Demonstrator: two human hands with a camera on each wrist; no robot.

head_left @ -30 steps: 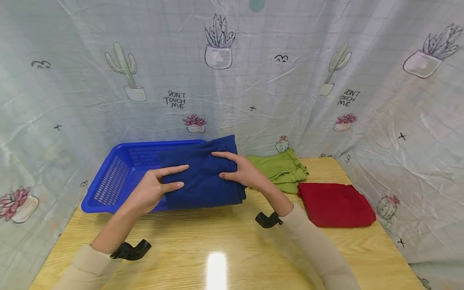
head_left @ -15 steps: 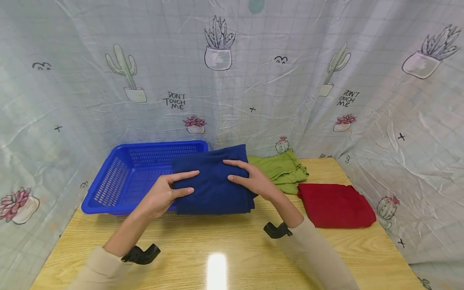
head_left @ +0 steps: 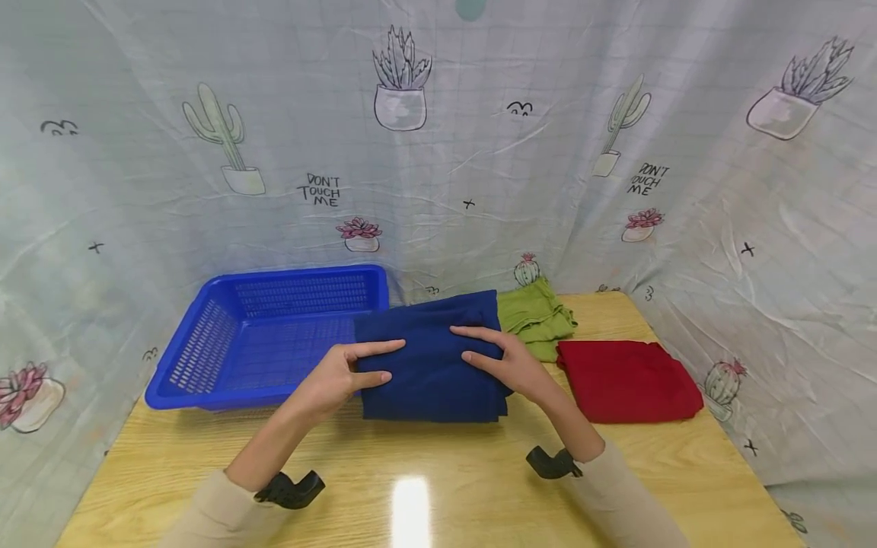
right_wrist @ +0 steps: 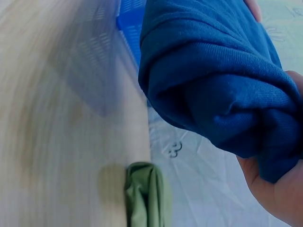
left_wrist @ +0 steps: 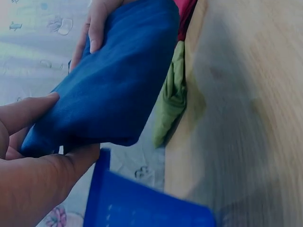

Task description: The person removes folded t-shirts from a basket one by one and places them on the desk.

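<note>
A folded navy-blue cloth (head_left: 432,380) is held up above the table between my two hands. My left hand (head_left: 336,380) grips its left side, with thumb and a finger on the near face and the other fingers hidden behind. On the right side my right hand (head_left: 510,361) grips it the same way. The right wrist view shows the thick rolled layers at the end of the blue cloth (right_wrist: 213,85), and the left wrist view shows its smooth side. Behind the cloth, to the left, stands a blue plastic basket (head_left: 263,396) with slotted walls.
A green folded cloth (head_left: 534,308) lies at the back of the wooden table (head_left: 342,487), partly covered from view by the blue one. Right of it lies a red folded cloth (head_left: 626,380). A printed curtain (head_left: 466,137) closes off the back and sides.
Both hands have carried the blue cloth to the right and toward me, away from over the basket. More of the basket's inside now shows. The head view has shifted slightly.
</note>
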